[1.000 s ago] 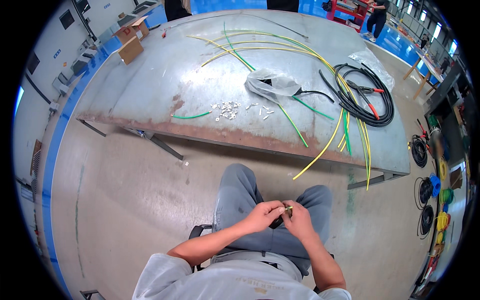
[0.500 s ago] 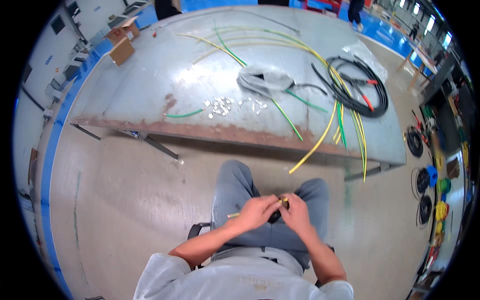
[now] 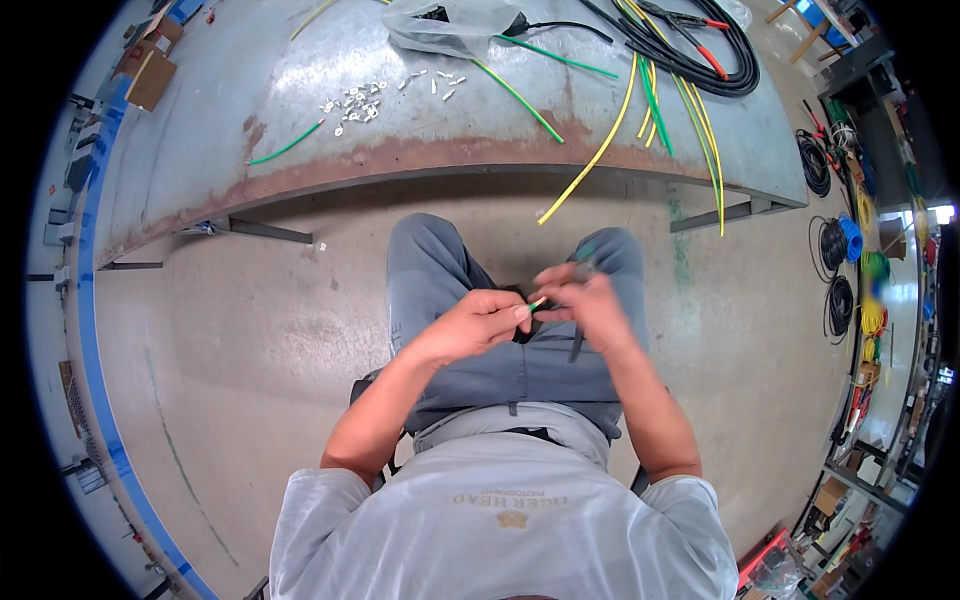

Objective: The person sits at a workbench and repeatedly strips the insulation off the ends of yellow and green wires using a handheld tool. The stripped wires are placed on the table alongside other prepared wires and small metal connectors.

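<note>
Over my lap, my left hand pinches a short green wire between thumb and fingertips. A pale, bare-looking tip points toward my right hand. My right hand is smeared by motion, its fingers curled around a slim dark grey tool whose lower end sticks out beneath the palm; its exact kind is unclear. A black object shows between my hands, partly covered by the left fingers. On the metal table ahead lie loose silver cable lugs and a short green wire piece.
Yellow and green wires hang over the table's near edge. Farther back are a plastic bag, a coiled black cable and red-handled pliers. A cardboard box stands far left. Wire coils lie on the right floor.
The view has tilted down, so the table sits higher in it. My hands, earlier close together around a yellow-looking piece, are farther apart; a slim tool now shows below the right.
</note>
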`<state>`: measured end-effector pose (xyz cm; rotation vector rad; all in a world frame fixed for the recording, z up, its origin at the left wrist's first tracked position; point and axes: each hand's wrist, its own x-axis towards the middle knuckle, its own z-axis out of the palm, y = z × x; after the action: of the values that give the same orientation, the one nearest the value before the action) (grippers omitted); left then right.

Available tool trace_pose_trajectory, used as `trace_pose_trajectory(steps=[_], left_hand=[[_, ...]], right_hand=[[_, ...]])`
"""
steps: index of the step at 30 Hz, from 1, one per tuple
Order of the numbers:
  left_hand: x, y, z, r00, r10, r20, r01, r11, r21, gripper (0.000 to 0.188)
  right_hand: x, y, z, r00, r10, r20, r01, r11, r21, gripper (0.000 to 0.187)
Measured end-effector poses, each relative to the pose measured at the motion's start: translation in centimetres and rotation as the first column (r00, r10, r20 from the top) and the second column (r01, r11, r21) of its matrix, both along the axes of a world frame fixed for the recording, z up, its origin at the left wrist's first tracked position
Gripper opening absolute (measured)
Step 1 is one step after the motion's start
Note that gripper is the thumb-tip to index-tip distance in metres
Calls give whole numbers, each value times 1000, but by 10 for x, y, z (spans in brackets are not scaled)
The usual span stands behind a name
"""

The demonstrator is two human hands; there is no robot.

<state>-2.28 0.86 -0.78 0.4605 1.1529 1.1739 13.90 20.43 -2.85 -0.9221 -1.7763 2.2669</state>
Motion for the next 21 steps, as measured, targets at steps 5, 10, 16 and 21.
trace_pose_trajectory(steps=[5, 10, 16, 21], left_hand=[[-15, -1, 8, 983, 124, 136, -122, 992, -21, 33], [-16, 1, 4, 969, 155, 193, -156, 988, -11, 28], [-8, 1, 3, 986, 124, 109, -121, 992, -37, 28], [5, 7, 4, 999, 37, -15, -36, 999, 11, 30]], right_hand=[[17, 58, 6, 948, -297, -116, 243, 909, -340, 26], [11, 32, 6, 998, -57, 28, 62, 974, -217, 24], [2, 17, 16, 989, 128, 79, -131, 991, 35, 21], [-5, 3, 25, 996, 41, 84, -79, 840, 536, 18]])
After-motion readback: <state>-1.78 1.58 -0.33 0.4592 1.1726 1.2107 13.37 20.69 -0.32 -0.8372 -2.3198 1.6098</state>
